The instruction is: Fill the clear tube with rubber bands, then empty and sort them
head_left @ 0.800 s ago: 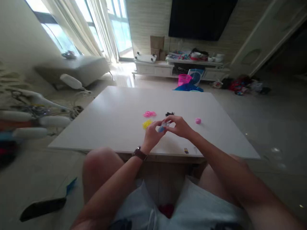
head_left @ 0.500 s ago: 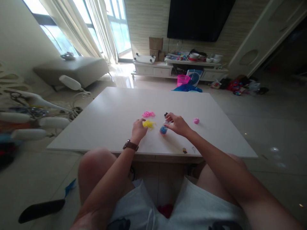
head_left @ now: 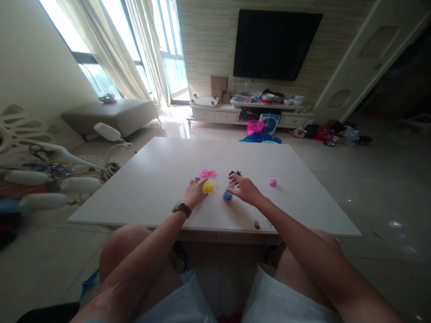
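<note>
My right hand [head_left: 245,189] has its thumb and fingers around the upper part of a small clear bottle [head_left: 228,196], which stands on the white table with blue bits inside and a pinkish bottom. My left hand [head_left: 195,192], with a dark watch strap at the wrist, is open, its fingers apart beside a pile of thin yellow bits [head_left: 209,187]. Just behind the yellow pile lies a pile of pink bits [head_left: 208,173]. A small black pile [head_left: 235,172] is partly hidden behind my right hand.
On the white table [head_left: 134,193], a round pink object [head_left: 272,182] lies to the right. Near the front edge are a small yellow-and-dark figure [head_left: 257,224] and a small pale item. White lamp arms [head_left: 72,185] reach close to the table's left side.
The camera view has tilted up, so the table sits lower in the picture. My left hand's fingers have stretched forward towards the pink pile. My right hand stays at the bottle.
</note>
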`<state>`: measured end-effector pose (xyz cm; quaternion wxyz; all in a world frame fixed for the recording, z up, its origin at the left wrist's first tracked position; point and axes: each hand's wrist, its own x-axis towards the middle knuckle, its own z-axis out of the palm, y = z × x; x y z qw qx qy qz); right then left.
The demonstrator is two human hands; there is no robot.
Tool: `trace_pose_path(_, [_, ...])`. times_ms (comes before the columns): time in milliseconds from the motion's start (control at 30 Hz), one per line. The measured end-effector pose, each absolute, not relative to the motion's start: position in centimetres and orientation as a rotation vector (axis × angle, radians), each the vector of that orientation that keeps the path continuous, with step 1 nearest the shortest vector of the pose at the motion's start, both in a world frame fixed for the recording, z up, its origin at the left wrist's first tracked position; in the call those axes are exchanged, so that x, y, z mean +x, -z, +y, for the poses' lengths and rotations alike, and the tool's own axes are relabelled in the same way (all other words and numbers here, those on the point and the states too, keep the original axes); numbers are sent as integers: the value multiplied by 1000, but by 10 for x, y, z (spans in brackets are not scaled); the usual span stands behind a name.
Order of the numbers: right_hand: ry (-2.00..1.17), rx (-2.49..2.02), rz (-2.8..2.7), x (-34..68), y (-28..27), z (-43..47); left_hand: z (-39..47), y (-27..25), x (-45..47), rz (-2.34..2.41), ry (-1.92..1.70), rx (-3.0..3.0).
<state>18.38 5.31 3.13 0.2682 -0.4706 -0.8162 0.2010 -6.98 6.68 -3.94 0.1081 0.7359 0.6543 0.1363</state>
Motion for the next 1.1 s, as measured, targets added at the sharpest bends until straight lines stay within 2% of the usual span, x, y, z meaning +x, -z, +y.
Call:
trace_pose_path(233, [-609,-1259,-2147,185,-18,51,107,12,-78,1650,-256,2330])
trace_pose_path(500, [-828,-1279,-2149,190,8,52,132,20,-77,1425,-83,2345])
trace_pose_path(1100, [-612,-1137,-2357,133,55,49,123,20,-62,1491,-88,2365])
